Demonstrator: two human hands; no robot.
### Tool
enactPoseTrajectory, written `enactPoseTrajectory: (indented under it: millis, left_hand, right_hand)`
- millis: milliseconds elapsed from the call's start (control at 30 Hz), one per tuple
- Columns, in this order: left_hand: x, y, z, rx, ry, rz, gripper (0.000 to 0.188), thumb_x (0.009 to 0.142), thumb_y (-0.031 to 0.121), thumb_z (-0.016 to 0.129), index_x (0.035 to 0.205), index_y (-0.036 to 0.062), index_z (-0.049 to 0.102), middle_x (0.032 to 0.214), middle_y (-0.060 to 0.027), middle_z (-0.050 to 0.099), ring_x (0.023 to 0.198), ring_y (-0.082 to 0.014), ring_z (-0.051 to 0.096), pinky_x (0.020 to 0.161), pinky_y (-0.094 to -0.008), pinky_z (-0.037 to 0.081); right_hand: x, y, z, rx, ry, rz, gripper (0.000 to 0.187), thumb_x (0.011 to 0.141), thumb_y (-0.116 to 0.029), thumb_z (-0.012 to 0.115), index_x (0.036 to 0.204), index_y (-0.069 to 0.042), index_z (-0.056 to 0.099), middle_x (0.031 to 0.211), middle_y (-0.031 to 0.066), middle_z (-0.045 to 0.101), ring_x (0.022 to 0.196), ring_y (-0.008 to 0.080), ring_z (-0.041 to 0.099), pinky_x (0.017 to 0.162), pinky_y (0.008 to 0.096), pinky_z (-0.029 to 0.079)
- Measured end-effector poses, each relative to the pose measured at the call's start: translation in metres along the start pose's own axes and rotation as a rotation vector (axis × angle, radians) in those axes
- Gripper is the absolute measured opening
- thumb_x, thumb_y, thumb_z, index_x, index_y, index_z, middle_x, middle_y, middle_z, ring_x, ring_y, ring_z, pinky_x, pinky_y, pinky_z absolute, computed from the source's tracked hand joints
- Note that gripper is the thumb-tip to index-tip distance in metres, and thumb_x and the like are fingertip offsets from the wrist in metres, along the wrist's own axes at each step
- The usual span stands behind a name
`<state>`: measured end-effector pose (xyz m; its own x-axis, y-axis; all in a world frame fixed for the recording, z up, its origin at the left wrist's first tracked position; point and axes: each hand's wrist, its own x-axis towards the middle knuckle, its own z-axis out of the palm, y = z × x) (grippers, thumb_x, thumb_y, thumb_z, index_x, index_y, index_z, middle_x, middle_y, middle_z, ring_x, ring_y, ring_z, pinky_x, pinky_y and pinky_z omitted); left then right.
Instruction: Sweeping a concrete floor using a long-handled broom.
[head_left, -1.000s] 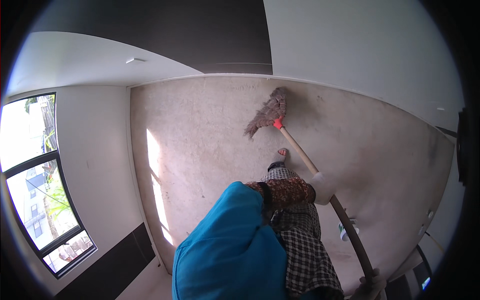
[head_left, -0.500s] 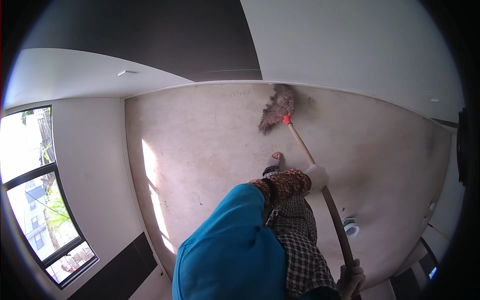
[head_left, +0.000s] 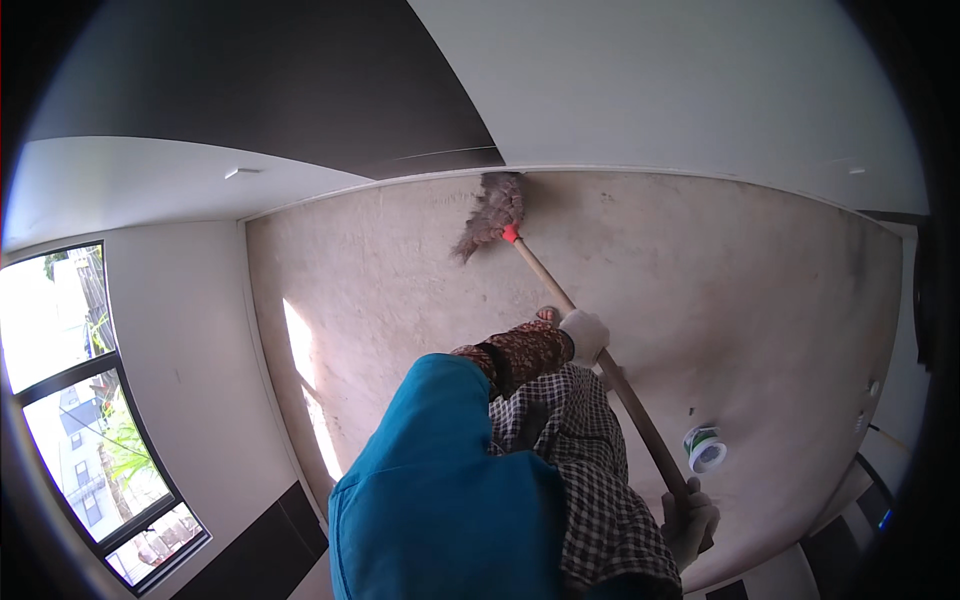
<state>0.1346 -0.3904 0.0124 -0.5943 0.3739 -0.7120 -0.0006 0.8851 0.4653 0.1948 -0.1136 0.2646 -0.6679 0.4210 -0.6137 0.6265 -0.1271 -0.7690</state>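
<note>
Since a second ago I see the broom pushed farther out: its head has travelled from mid-floor up to the far wall, and the view has tipped with it. The long wooden-handled broom with a brownish, feathery brush head (head_left: pixel 490 215) and a red collar now lies with its bristles against the line where the pale, dusty concrete floor (head_left: pixel 400 300) meets the white wall (head_left: pixel 650 90). The handle runs diagonally down toward the lower right of the picture.

My left hand (head_left: pixel 584 334), in a white glove, is closed around the handle about midway along; the patterned brown sleeve behind it hides the wrist. My right hand (head_left: pixel 690 520), also gloved in white, is wrapped around the lower end of the handle near the bottom edge, and the very tip of the stick is hidden inside that grasp. A bare foot (head_left: pixel 547 314) shows just beside the left hand, mostly covered by the sleeve and the checked cloth (head_left: pixel 590 470) below. A large blue garment (head_left: pixel 440 490) fills the lower middle and blocks the floor beneath it.

To the right of the handle, near but apart from it, a small round white-and-green roll (head_left: pixel 705 449) sits on the floor; I cannot tell what it is. A dark-framed window (head_left: pixel 90 420) stands at the far left, bent by the lens. The right rim is dark and hard to read.
</note>
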Motion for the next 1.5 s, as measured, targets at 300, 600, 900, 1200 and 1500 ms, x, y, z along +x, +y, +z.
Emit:
enactPoseTrajectory:
  millis: [300, 600, 900, 1200, 1500]
  left_hand:
    - [0.031, 0.142, -0.027, -0.061, 0.097, 0.353, 0.014, 0.071, 0.023, 0.070, 0.081, 0.0153, 0.076, 0.075, -0.0065, 0.070, 0.074, -0.0277, 0.071, 0.065, -0.0417, 0.055]
    - [-0.012, 0.037, -0.012, -0.046, -0.019, 0.024, 0.017, 0.074, 0.029, 0.070, 0.083, 0.0157, 0.076, 0.077, -0.0066, 0.071, 0.077, -0.0269, 0.071, 0.067, -0.0420, 0.055]
    - [0.109, 0.093, 0.014, -0.020, 0.072, 0.296, 0.010, 0.071, 0.026, 0.073, 0.076, 0.0177, 0.074, 0.079, -0.0049, 0.069, 0.085, -0.0271, 0.069, 0.069, -0.0415, 0.055]
    - [0.026, 0.108, -0.038, 0.009, 0.087, 0.275, 0.016, 0.073, 0.024, 0.067, 0.081, 0.0131, 0.074, 0.079, -0.0088, 0.069, 0.084, -0.0298, 0.068, 0.070, -0.0443, 0.055]
    - [0.029, 0.021, 0.011, 0.030, -0.056, 0.142, 0.022, 0.076, 0.029, 0.067, 0.090, 0.0135, 0.073, 0.092, -0.0104, 0.071, 0.095, -0.0294, 0.067, 0.081, -0.0433, 0.055]
  right_hand:
    - [-0.032, -0.058, -0.119, 0.030, -0.066, -0.533, 0.032, 0.101, -0.033, 0.048, 0.092, -0.004, 0.057, 0.097, 0.0123, 0.063, 0.109, 0.0351, 0.062, 0.075, 0.0368, 0.062]
    - [0.029, -0.011, -0.060, 0.022, -0.232, -0.220, 0.023, 0.101, -0.028, 0.051, 0.090, -0.008, 0.049, 0.100, 0.0075, 0.056, 0.113, 0.0232, 0.058, 0.061, 0.0250, 0.060]
    - [-0.039, 0.013, -0.068, -0.181, -0.155, -0.440, 0.019, 0.098, -0.024, 0.055, 0.092, -0.008, 0.047, 0.111, 0.0078, 0.053, 0.123, 0.0294, 0.053, 0.077, 0.0362, 0.060]
    - [-0.024, -0.042, -0.099, 0.119, -0.076, -0.266, 0.017, 0.097, -0.018, 0.050, 0.086, -0.005, 0.048, 0.101, 0.0108, 0.056, 0.115, 0.0325, 0.057, 0.081, 0.0416, 0.062]
    - [-0.002, -0.036, 0.007, 0.010, -0.295, -0.207, 0.011, 0.086, -0.003, 0.055, 0.077, 0.002, 0.058, 0.090, 0.0182, 0.065, 0.103, 0.0359, 0.062, 0.086, 0.0449, 0.056]
